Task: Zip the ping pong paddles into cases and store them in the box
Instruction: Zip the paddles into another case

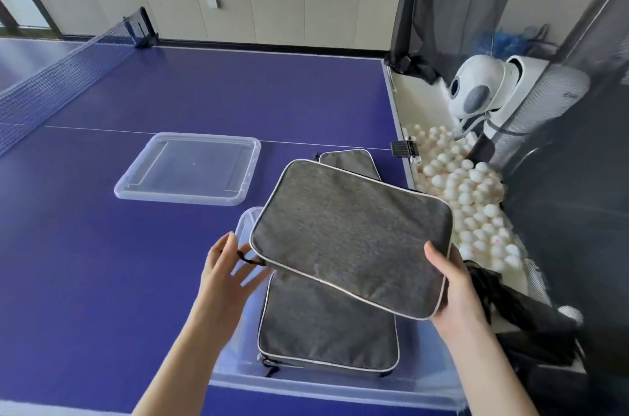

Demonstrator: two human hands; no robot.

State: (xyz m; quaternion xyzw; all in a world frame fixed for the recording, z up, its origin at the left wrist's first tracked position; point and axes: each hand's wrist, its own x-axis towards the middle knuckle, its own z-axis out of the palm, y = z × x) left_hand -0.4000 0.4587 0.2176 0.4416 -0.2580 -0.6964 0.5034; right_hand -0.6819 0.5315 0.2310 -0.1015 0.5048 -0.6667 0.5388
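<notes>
Grey woven fabric, pale piping: the rounded rectangular case (350,235) hangs tilted over the clear plastic box (306,381), long axis left to right. My right hand (456,289) pinches its near right corner, thumb on top. My left hand (228,276) is spread loose beside its left corner. A second case (326,330) lies flat in the box.
</notes>
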